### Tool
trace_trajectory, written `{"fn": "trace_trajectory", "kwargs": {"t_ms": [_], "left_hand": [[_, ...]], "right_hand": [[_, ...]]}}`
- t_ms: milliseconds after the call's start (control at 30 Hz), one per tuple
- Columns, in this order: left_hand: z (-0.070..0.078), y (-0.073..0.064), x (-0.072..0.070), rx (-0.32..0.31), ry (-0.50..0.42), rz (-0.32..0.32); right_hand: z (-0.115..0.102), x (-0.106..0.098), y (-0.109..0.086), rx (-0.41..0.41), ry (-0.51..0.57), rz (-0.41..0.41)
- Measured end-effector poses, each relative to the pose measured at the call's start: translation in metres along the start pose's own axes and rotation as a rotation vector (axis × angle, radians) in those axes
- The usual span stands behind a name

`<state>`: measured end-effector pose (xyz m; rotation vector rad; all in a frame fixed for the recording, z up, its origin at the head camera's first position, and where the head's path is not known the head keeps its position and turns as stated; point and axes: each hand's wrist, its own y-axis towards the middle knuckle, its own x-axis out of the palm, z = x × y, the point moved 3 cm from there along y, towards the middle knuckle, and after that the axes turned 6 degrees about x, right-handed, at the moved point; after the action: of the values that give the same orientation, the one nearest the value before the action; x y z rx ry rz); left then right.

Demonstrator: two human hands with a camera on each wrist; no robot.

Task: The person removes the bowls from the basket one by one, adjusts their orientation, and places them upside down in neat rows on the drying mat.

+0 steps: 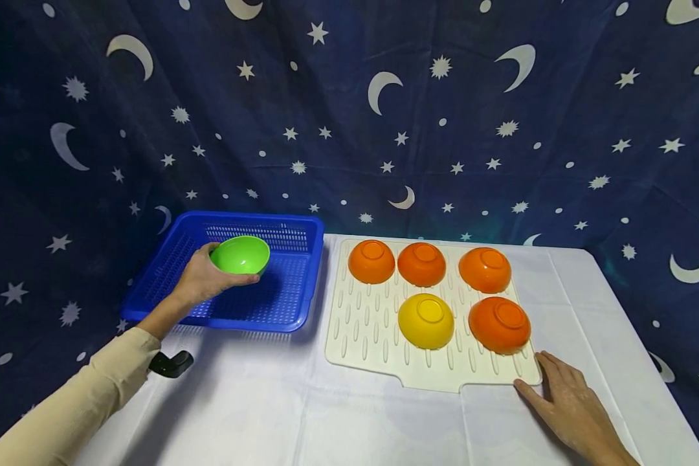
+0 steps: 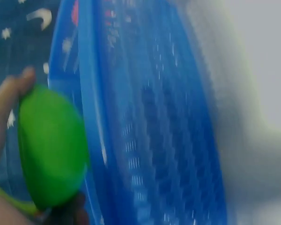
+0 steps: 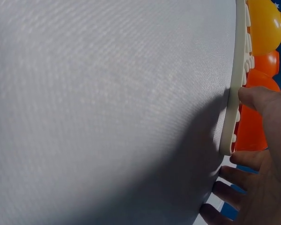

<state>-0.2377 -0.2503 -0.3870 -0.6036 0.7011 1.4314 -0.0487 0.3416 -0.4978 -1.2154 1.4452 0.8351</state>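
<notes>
A green bowl [image 1: 241, 254] is held by my left hand [image 1: 205, 275], thumb on the near side and fingers at the far rim. Both are over the blue plastic basket [image 1: 313, 272]; in the left wrist view the bowl [image 2: 54, 147] looks blurred. My right hand [image 1: 573, 401] touches the front right corner of a cream ridged dish drying mat [image 1: 367, 353], thumb at its front edge and fingers by its right side. Upside down on the mat are a yellow bowl [image 1: 425, 321] and several orange bowls, the closest to my right hand being the front orange bowl [image 1: 499, 325].
A white cloth [image 1: 349, 421] covers the table. Behind it hangs a dark blue curtain [image 1: 338, 97] with moons and stars. The basket stands left of the mat, a narrow gap between them. A black curved piece [image 1: 171, 364] sticks out by my left wrist.
</notes>
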Motion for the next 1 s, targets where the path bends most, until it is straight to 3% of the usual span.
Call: {"fn": "trace_trajectory", "kwargs": {"t_ms": [133, 333, 400, 567, 667, 833, 1000], "left_hand": [[0.012, -0.011, 0.007, -0.066, -0.014, 0.06], [0.023, -0.022, 0.012, -0.076, -0.008, 0.088], [0.027, -0.027, 0.013, -0.069, -0.003, 0.086], [0.036, -0.041, 0.02, -0.025, 0.009, 0.068], [0.043, -0.05, 0.026, 0.004, 0.004, 0.052], [0.062, -0.066, 0.039, 0.051, -0.011, 0.041], [0.086, -0.087, 0.052, 0.095, -0.049, 0.017]], "right_hand": [[0.001, 0.001, 0.0, 0.005, 0.008, -0.002], [0.003, 0.001, -0.002, 0.013, 0.053, 0.048], [0.001, -0.002, -0.004, -0.005, 0.098, 0.115], [-0.009, -0.025, -0.007, -0.142, 0.321, 0.396], [-0.022, -0.038, -0.01, -0.196, 0.407, 0.477], [-0.053, -0.048, -0.017, -0.269, 0.45, 0.462], [-0.085, -0.046, -0.026, -0.338, 0.479, 0.366]]}}
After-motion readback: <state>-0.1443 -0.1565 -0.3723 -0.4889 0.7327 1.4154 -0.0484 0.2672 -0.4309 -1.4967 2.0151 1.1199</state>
